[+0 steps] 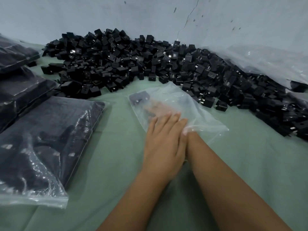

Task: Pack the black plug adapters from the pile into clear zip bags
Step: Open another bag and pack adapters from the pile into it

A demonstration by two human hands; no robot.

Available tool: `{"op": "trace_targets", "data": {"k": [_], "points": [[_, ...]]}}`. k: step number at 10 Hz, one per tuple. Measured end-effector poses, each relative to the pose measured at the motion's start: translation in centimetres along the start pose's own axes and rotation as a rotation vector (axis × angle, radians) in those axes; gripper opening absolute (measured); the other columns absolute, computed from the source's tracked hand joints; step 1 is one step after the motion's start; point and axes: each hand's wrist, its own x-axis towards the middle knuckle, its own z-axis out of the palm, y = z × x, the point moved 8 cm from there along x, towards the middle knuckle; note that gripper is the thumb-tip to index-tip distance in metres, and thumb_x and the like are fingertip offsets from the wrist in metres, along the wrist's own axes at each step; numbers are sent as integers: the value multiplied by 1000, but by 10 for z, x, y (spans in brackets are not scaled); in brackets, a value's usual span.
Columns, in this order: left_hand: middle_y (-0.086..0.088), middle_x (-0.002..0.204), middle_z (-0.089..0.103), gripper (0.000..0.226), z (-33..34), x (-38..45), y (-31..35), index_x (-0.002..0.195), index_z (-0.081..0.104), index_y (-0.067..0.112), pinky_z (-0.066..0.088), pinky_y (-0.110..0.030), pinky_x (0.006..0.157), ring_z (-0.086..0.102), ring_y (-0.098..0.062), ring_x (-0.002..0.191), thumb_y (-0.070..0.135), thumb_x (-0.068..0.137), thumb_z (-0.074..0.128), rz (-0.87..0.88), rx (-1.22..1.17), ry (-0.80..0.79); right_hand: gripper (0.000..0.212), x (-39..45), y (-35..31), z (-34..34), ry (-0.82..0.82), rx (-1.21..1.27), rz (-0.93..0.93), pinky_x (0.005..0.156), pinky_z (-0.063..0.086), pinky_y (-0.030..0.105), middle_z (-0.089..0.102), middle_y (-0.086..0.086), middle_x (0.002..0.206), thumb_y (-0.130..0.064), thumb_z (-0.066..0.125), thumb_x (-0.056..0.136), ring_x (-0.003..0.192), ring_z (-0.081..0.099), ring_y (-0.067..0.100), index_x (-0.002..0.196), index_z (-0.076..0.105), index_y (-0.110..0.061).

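Packing looks well under way but far from over. Filled zip bags (41,142) lie stacked at the left on the green tabletop (241,155), each dense with black adapters, while the pile (150,64) of loose adapters stretches along the far wall from left to right, so most of the work is left, as I judge it. Between pile and viewer, the clear zip bag (176,107) in hand lies flat and holds only a few adapters (138,97) at its far left corner. The left hand (164,140) rests on the bag's near edge with straight fingers, pressing the mouth down. The right hand (158,108) is pushed inside the bag, visible only as a blurred shape through the plastic; whether its fingers are curled round an adapter or spread flat I cannot tell. Crumpled clear plastic (266,64) at the far right covers part of the pile. The left bags are cut off by the frame edge, so their number is uncertain.
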Motion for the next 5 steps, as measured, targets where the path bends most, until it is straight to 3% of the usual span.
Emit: {"op": "trace_targets", "data": {"k": [1,2,3,4,5], "points": [[-2,150,45,50,5,6,-19,138,54,16,17,-35,120,33,-17,144,33,103,24,-113,30,-68,35,-4,-19,1,-138,-385,-159,77,37,20,51,16,137,-13,32,104,123,49,29,133,48,-3],[-3,151,44,40,8,9,-38,141,52,15,14,-26,117,31,-17,144,21,105,35,-178,7,-71,24,-8,-22,-7,-44,-327,-233,80,39,23,59,5,103,-20,42,98,98,57,25,115,58,-18],[-4,139,57,34,11,10,-52,130,60,12,27,-27,111,44,-20,134,14,102,41,-223,-3,-79,23,-29,-21,-8,5,-477,-460,74,43,32,64,5,98,-26,43,97,95,59,26,109,62,-19],[-10,101,63,27,16,9,-64,93,60,5,40,-39,87,55,-30,101,17,103,39,-323,-2,-95,23,-62,-46,-21,199,-483,-828,59,45,32,66,7,80,-16,44,86,74,61,28,83,66,-11],[-19,99,62,30,18,8,-71,82,53,7,36,-42,86,53,-37,101,23,104,39,-391,39,-118,21,-96,-54,-58,632,-270,-1086,49,38,33,54,8,59,-3,44,76,52,46,27,61,59,-4]]}}
